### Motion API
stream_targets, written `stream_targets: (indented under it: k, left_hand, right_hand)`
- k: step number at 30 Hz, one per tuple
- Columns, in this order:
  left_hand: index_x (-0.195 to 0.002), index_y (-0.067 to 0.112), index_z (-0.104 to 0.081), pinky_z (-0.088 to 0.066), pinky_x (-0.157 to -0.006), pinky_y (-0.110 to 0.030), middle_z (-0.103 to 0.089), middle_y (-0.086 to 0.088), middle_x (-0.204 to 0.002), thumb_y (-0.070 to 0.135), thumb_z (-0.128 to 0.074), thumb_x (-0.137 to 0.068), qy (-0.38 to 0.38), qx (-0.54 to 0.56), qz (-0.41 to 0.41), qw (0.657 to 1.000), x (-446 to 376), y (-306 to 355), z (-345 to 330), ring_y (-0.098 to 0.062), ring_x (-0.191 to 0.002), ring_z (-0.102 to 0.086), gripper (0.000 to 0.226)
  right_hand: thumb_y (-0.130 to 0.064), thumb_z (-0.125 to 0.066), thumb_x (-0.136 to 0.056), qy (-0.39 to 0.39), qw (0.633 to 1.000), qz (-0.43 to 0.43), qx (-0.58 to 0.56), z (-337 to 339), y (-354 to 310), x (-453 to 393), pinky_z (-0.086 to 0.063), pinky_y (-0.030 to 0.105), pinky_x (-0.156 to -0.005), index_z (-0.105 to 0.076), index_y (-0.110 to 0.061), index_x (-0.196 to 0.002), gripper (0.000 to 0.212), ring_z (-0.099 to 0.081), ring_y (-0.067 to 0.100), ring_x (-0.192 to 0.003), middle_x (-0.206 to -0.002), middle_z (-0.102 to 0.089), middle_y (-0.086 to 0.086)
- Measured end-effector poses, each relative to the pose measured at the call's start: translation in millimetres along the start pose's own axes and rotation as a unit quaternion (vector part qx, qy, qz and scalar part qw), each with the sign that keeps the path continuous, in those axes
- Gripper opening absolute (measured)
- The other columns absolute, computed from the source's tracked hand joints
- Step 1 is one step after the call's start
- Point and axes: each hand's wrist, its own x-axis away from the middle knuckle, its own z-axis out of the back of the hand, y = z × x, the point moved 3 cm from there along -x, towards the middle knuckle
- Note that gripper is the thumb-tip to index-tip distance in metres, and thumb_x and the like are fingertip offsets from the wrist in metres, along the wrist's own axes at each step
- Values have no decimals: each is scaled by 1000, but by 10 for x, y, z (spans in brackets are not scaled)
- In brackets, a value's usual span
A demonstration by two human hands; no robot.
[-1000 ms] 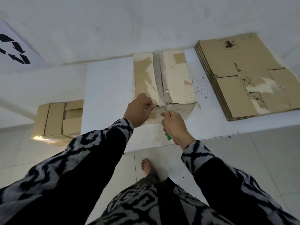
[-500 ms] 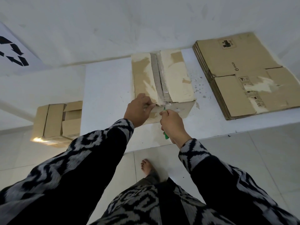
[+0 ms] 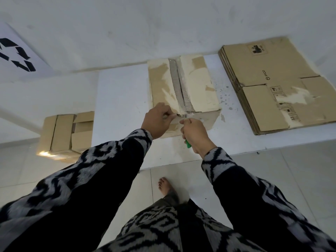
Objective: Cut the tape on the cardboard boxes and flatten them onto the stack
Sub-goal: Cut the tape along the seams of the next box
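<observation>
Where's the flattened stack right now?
In the head view the flattened stack lies at the right end of the white table, against the wall, just right of the taped box being cut.

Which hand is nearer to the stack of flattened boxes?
The right hand, gripping a green-handled cutter at the box's near edge, left of the stack of flattened boxes. The left hand is farther left.

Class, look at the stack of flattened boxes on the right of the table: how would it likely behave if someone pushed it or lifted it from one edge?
The stack lies flat on the table, so it would probably slide, not tip or roll. Its several loose layers might shift apart when pushed. Lifted by one edge, the sheets would likely sag or bend along their fold lines.
</observation>
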Motion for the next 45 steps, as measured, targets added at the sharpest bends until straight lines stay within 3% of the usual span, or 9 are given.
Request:
stream_targets:
  k: [10,14,17,19,23,26,31,37,45]
  left_hand:
    - [-77,26,-53,-39,-72,-27,-59,5,-93,36,-62,-94,-23,-9,15,1000,-33,38,23,-12,-80,-54,22]
    - [-77,29,-53,-35,-71,-22,-62,10,-92,39,-62,-93,-32,-33,12,999,-51,40,81,-8,-81,-54,21]
    - [-79,30,-59,-33,-68,-6,-62,16,-89,38,-64,-92,-32,-26,2,999,-82,45,182,-1,-81,-55,17]
    - [-80,30,-61,-33,-69,-4,-60,18,-87,37,-66,-92,-35,-18,-10,999,-115,51,251,6,-81,-55,14]
    - [-83,28,-65,-35,-71,-1,-61,21,-83,33,-68,-91,-18,12,-27,999,-236,123,419,17,-80,-53,10]
    - [-84,28,-68,-39,-72,-8,-65,17,-86,35,-67,-91,-8,8,-38,999,-337,149,534,7,-83,-57,11]
    - [-84,26,-71,-49,-75,-21,-70,15,-86,37,-66,-91,0,6,-34,999,-417,144,586,-3,-84,-62,14]
    - [-84,25,-72,-50,-76,-24,-70,16,-85,38,-67,-91,7,7,-32,999,-473,154,600,-2,-84,-61,15]
    - [-82,25,-72,-41,-67,-18,-67,19,-80,38,-66,-90,17,-1,-35,999,-504,176,612,3,-76,-57,16]
  right_hand:
    - [-21,-33,-101,-4,1000,-4,-5,-16,15,103,-40,26,-47,-60,-16,-102,28,-49,16,-56,-76,-56,3]
    - [-21,-35,-101,-29,999,-4,42,223,211,384,-34,21,-41,-63,-20,-100,28,-45,12,-48,-65,-54,-2]
    - [-21,-39,-101,-43,996,14,77,523,280,503,-48,27,-47,-63,-21,-102,24,-53,14,-49,-68,-58,3]
    - [-18,-39,-101,-47,992,42,107,684,235,461,-52,30,-52,-63,-21,-106,25,-59,15,-58,-77,-63,6]
    - [-32,-34,-104,-9,931,169,322,905,-41,284,-39,31,-54,-61,-25,-108,29,-53,17,-62,-77,-63,2]
    - [-48,-22,-104,32,848,251,465,933,-328,183,-47,33,-64,-61,-29,-107,44,-59,21,-76,-86,-67,-3]
    - [-46,-24,-105,67,741,348,571,810,-725,14,-25,29,-48,-50,-26,-78,42,-49,14,-60,-70,-56,-6]
    - [-50,-22,-104,101,677,402,608,648,-871,-185,-25,28,-47,-48,-28,-79,42,-52,17,-59,-68,-51,-7]
    - [-50,-25,-104,108,671,414,606,588,-915,-244,-27,28,-46,-44,-28,-76,41,-49,16,-56,-68,-50,-7]
